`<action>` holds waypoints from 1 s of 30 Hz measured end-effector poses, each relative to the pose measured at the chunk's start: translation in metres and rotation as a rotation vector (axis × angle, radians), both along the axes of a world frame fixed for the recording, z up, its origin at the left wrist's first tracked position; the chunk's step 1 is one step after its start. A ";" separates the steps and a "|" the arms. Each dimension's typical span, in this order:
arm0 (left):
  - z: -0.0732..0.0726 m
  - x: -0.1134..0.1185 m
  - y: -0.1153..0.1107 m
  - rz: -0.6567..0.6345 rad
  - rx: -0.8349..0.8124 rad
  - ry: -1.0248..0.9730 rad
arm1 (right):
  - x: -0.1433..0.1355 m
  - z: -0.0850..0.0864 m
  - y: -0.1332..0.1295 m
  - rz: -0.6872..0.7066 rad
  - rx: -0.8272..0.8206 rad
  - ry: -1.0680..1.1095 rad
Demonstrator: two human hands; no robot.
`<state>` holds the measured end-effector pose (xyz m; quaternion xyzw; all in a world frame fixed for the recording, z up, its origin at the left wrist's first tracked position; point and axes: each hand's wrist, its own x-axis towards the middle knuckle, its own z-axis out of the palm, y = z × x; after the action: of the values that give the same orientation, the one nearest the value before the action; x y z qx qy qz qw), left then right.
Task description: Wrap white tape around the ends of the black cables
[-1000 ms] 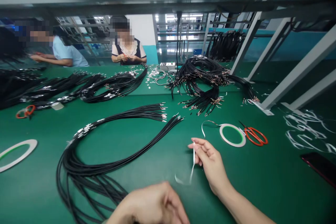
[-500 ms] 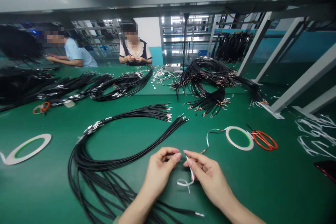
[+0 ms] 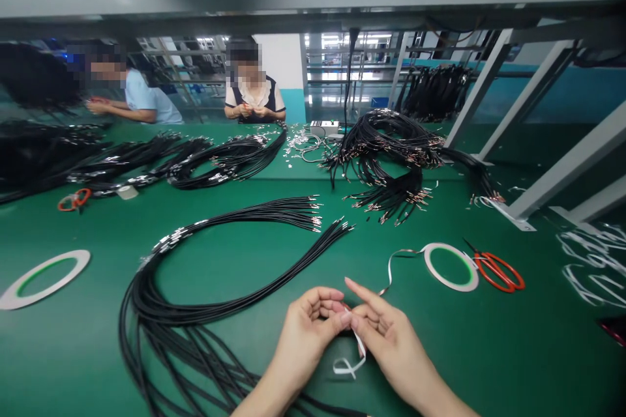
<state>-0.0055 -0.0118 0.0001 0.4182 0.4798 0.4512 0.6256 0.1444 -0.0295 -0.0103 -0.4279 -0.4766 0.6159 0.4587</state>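
My left hand [image 3: 310, 332] and my right hand [image 3: 391, 339] meet thumb to thumb above the green bench, fingers pinched. Between them is the end of a narrow tape [image 3: 391, 264], which trails back from a flat tape roll [image 3: 428, 262]. A loose white strip [image 3: 359, 345] hangs below the thumbs and curls at its end. My right index finger points up, away from the pinch. What exactly lies between the fingertips is mostly hidden. A bundle of black cables [image 3: 195, 310] curves across the bench to the left, some passing under my left forearm.
Orange-handled scissors [image 3: 499, 272] lie right of the roll. Another tape roll [image 3: 82, 264] and scissors [image 3: 73, 200] are at left. Cable coils [image 3: 381, 137] fill the back. Metal legs [image 3: 567, 159] stand at right beside white strip scraps [image 3: 591, 257]. Two people [image 3: 254, 94] sit opposite.
My left hand has moved right and closed the gap to my right hand; the fingertips now touch. My right index finger has lifted. The view has shifted slightly.
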 end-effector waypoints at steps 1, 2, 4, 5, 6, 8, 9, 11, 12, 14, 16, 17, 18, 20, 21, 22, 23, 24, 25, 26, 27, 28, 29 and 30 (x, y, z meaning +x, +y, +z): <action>0.000 0.000 0.000 0.008 0.005 0.002 | -0.001 0.001 0.000 -0.005 0.006 -0.008; -0.001 0.000 -0.001 0.014 0.018 0.012 | -0.002 0.001 -0.001 -0.014 0.016 -0.020; -0.001 0.000 -0.003 0.018 0.057 0.058 | -0.005 0.000 -0.003 -0.030 0.022 -0.047; 0.000 0.000 -0.005 0.020 0.081 0.103 | -0.006 -0.002 -0.005 -0.042 0.012 -0.057; 0.001 0.000 -0.006 0.019 0.111 0.159 | -0.008 -0.005 -0.006 -0.055 -0.009 -0.061; 0.004 -0.002 -0.008 0.020 0.190 0.274 | -0.012 -0.014 -0.008 -0.086 -0.062 -0.054; 0.005 -0.003 -0.009 0.018 0.234 0.315 | -0.013 -0.018 -0.008 -0.093 -0.081 -0.039; 0.009 -0.004 -0.008 0.009 0.318 0.380 | -0.015 -0.026 -0.007 -0.092 -0.114 0.011; 0.011 -0.005 -0.008 0.010 0.347 0.413 | -0.016 -0.029 -0.006 -0.083 -0.122 0.034; 0.013 -0.006 -0.008 0.026 0.376 0.497 | -0.014 -0.029 -0.004 -0.044 -0.113 0.055; 0.014 -0.006 -0.008 0.037 0.382 0.561 | -0.010 -0.025 -0.001 0.024 -0.076 0.044; 0.014 -0.006 -0.009 0.036 0.382 0.576 | -0.009 -0.023 -0.001 0.053 -0.055 0.036; 0.013 -0.005 -0.009 0.033 0.384 0.581 | -0.007 -0.020 0.000 0.065 -0.037 0.027; 0.013 -0.004 -0.010 0.022 0.405 0.577 | -0.004 -0.015 0.000 0.046 -0.019 -0.007; 0.012 -0.005 -0.010 0.013 0.422 0.579 | -0.003 -0.014 0.000 0.024 -0.017 -0.031; 0.011 -0.007 -0.008 0.006 0.445 0.596 | -0.002 -0.012 0.000 0.009 -0.018 -0.056; 0.009 -0.010 -0.006 0.003 0.473 0.640 | -0.001 -0.011 0.001 -0.007 -0.022 -0.077; 0.008 -0.015 -0.003 0.012 0.501 0.719 | 0.000 -0.011 0.001 -0.022 -0.028 -0.092; 0.007 -0.021 0.001 0.036 0.522 0.835 | 0.001 -0.010 0.002 -0.040 -0.034 -0.102; 0.006 -0.029 0.006 0.077 0.534 0.990 | 0.003 -0.009 0.003 -0.061 -0.038 -0.108; 0.006 -0.038 0.011 0.147 0.502 1.163 | 0.005 -0.009 0.005 -0.084 -0.042 -0.114; 0.006 -0.047 0.016 0.209 0.420 1.325 | 0.006 -0.008 0.007 -0.106 -0.045 -0.121; 0.007 -0.056 0.020 0.235 0.330 1.445 | 0.008 -0.008 0.008 -0.125 -0.046 -0.127; 0.009 -0.065 0.023 0.193 0.282 1.514 | 0.009 -0.008 0.010 -0.142 -0.046 -0.129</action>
<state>-0.0706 0.0111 0.0087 0.6445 0.7489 0.1520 0.0263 0.1538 -0.0199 -0.0178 -0.5099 -0.4595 0.5638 0.4594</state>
